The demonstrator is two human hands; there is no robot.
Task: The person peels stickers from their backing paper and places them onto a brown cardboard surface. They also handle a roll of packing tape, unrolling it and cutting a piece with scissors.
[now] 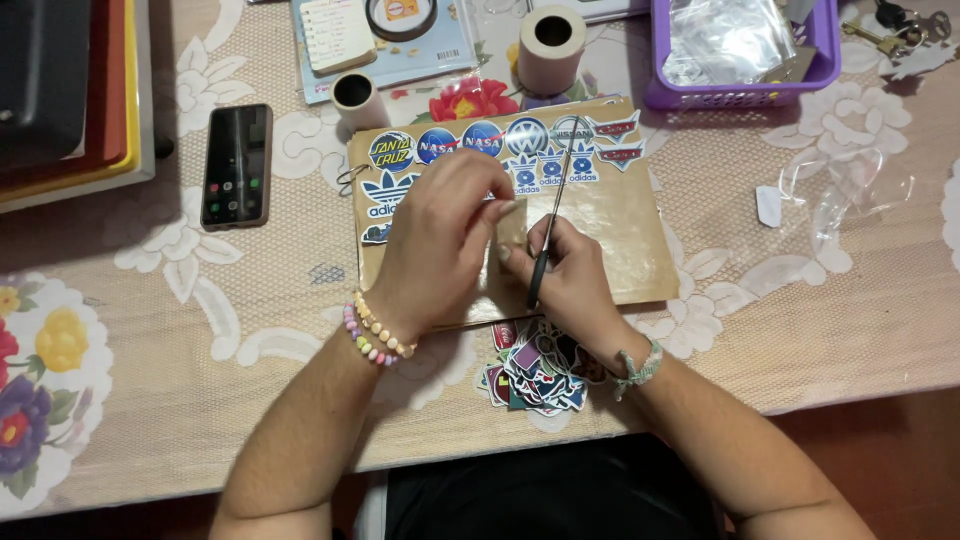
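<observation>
A brown board (620,225) lies on the table with several logo stickers (500,140) stuck along its top edge. My left hand (440,240) hovers over the board's middle, fingertips pinched together on something small that I cannot make out. My right hand (565,275) sits just right of it and grips scissors (550,215), blades pointing up toward the sticker row. Both hands nearly touch at the fingertips. A pile of loose stickers (535,375) lies near the table's front edge, under my right wrist.
A black phone (236,165) lies at left. Two tape rolls (550,45) stand behind the board, beside a purple basket (740,95) holding plastic bags. Clear plastic wrap (840,190) sits at right, keys (895,30) at the far corner, stacked trays (70,100) at far left.
</observation>
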